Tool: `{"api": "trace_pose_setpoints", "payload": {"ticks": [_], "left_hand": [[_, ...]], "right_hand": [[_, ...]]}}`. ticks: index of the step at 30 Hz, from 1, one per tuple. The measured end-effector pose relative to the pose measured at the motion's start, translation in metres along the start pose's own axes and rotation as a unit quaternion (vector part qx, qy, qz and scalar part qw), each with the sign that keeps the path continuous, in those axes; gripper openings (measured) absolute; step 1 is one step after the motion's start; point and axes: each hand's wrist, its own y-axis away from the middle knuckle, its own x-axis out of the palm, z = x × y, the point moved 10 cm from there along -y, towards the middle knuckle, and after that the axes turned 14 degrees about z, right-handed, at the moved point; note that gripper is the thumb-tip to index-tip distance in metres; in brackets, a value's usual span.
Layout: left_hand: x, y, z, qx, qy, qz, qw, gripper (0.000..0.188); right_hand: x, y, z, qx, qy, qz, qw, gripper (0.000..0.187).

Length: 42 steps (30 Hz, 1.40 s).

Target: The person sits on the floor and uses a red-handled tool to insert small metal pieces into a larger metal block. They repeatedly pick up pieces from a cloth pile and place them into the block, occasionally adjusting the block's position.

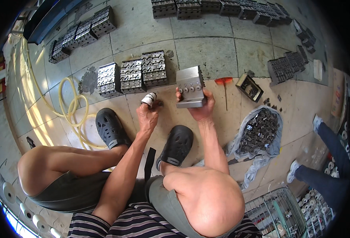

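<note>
My right hand (204, 110) grips a grey metal block (190, 88) from below and the side; a row of round holes shows on its face. In my left hand (147, 118), closed and a little apart from the block, is a short white-wrapped piece (148, 99) with dark bands. Its lower part is hidden by the fingers. Beyond my left hand stand several slotted metal blocks in a row, the closest being a metal block (154, 67). Right of the held block lies a red-handled T-shaped tool (224, 81) with a thin shaft.
A small open box (249, 88) and a cloth-lined heap of small dark metal parts (259, 133) lie at right. More metal blocks (83, 33) line the far floor. A yellow hose (72, 107) coils at left. Another person's legs (321, 174) and a wire basket (276, 210) are at lower right.
</note>
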Motion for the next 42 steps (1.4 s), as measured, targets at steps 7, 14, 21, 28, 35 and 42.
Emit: {"api": "trace_pose_setpoints", "payload": {"ticks": [7,14,21,28,35,42], "left_hand": [[-0.006,-0.005,0.007,-0.015,0.046,0.006,0.999,0.037],[-0.001,-0.005,0.019,-0.027,0.077,0.010,0.997,0.041],[0.000,-0.008,0.016,-0.021,0.052,0.014,0.998,0.041],[0.000,-0.008,0.016,-0.022,0.074,0.017,0.997,0.040],[0.002,-0.008,0.011,-0.026,0.110,0.012,0.994,0.041],[0.001,-0.012,0.010,-0.025,0.162,-0.013,0.986,0.041]], "right_hand": [[0.015,-0.009,-0.019,-0.001,-0.211,0.162,0.964,0.097],[0.014,-0.011,-0.019,-0.007,-0.219,0.188,0.957,0.099],[0.004,-0.008,-0.022,-0.008,-0.231,0.179,0.956,0.101],[0.023,-0.007,-0.025,0.037,-0.182,0.231,0.955,0.098],[0.046,0.017,-0.015,0.042,-0.143,0.210,0.966,0.102],[0.040,0.019,0.029,0.008,0.116,0.041,0.992,0.071]]}}
